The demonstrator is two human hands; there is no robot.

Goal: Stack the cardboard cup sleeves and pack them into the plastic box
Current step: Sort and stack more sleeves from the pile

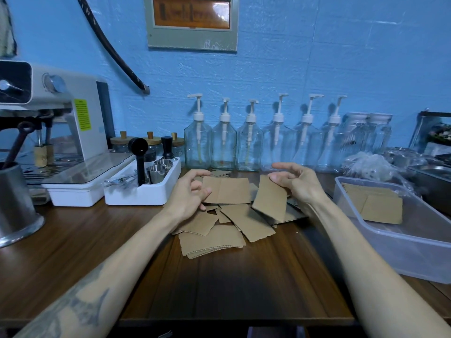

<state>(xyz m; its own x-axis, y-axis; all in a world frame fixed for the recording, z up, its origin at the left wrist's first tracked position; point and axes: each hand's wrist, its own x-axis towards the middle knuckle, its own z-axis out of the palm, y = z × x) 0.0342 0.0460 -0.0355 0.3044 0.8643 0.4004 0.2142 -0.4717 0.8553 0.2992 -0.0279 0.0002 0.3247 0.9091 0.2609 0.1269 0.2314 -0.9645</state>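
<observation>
A loose heap of flat cardboard cup sleeves [227, 225] lay in the middle of the dark wooden surface [244, 284], overlapping at all angles. To the right, near the edge, sat the clear plastic box [400, 242], and inside it a small stack of sleeves [375, 203] lay flat against its far wall. The left hand [188, 193] pinched one sleeve [227, 190] by its left edge between thumb and curled fingers, holding it just above the heap. The right hand [297, 181] held a second sleeve [269, 200], tilted with its lower end over the heap, gripped at the top corner, the forefinger stretched out loosely above. Left of the heap stood a white tray [144, 191] holding small metal cups, spoons and a black scoop, and further left a white espresso machine [61, 123] bearing a yellow-green label whose writing was too small to read. Along the far blue wall stood a row of clear pump bottles [249, 147], apparently empty. A steel pitcher [14, 203] stood at the near left.
</observation>
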